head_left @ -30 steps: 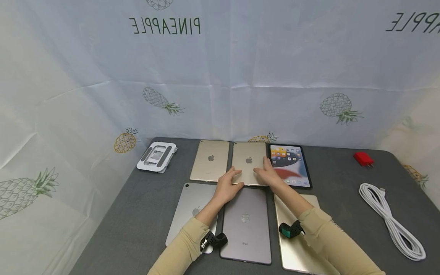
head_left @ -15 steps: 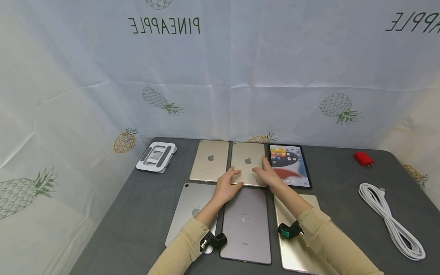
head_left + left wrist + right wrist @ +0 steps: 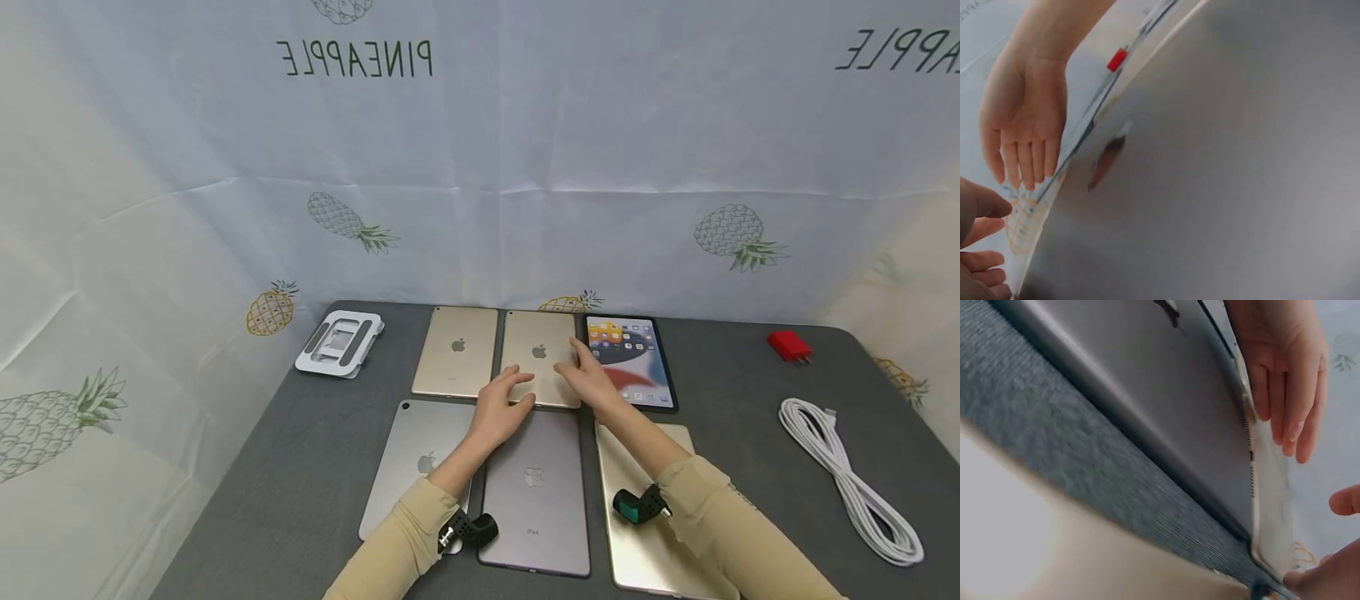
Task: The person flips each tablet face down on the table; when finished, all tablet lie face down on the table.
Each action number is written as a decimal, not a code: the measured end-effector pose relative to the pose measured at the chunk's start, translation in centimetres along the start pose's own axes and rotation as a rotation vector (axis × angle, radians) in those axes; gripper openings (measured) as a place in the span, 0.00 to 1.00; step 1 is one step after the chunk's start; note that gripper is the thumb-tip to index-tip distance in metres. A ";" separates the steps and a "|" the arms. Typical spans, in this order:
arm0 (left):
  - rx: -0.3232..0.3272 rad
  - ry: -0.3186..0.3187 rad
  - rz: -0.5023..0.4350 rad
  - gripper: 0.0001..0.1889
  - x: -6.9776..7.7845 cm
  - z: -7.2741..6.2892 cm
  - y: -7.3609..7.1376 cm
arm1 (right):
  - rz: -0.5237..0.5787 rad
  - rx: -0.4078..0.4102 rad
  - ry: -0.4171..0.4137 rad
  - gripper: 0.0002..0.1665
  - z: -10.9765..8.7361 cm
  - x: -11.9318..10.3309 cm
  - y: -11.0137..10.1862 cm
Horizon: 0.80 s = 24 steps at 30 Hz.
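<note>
A gold iPad (image 3: pixel 538 350) lies back side up in the middle of the back row. At its lower left corner is my left hand (image 3: pixel 501 412), its thumb and fingers spread apart. My right hand (image 3: pixel 588 382) is by its right edge, with fingers loosely extended. Neither hand grips it; whether they touch it is hard to tell. The left wrist view has the right hand (image 3: pixel 1029 119) with straight fingers hanging over the iPads. In the right wrist view the left hand (image 3: pixel 1288 381) has relaxed fingers above the gold iPad's edge (image 3: pixel 1266 512).
Another gold iPad (image 3: pixel 457 350) lies left; a lit tablet (image 3: pixel 633 358) lies right. In front lie a silver iPad (image 3: pixel 405 458), a grey iPad (image 3: pixel 534 517) and a gold one (image 3: pixel 637 558). A white folding stand (image 3: pixel 339 343), red charger (image 3: pixel 789 345) and coiled white cable (image 3: pixel 847 483) flank them.
The middle gold iPad has slid slightly left, narrowing the gap to its left neighbour. My hands have loosened from its sides a little; the head view has shifted slightly.
</note>
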<state>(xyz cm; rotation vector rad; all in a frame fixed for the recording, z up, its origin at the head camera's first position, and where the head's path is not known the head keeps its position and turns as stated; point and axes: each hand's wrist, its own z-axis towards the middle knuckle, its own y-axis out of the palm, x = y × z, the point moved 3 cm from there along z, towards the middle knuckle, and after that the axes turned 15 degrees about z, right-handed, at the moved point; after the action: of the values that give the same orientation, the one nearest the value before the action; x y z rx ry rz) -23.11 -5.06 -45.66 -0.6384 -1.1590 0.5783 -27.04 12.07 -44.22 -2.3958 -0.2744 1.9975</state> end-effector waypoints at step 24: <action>-0.208 -0.124 -0.301 0.27 6.5 1.1 4.1 | -0.085 0.145 -0.049 0.38 -4.5 -0.1 -9.5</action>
<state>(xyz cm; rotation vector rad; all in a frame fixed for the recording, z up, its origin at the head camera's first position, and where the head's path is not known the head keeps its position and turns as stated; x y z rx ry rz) -22.60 2.55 -44.20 -0.5952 -1.4140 0.2454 -23.90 21.84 -42.16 -2.2140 -0.2189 1.9681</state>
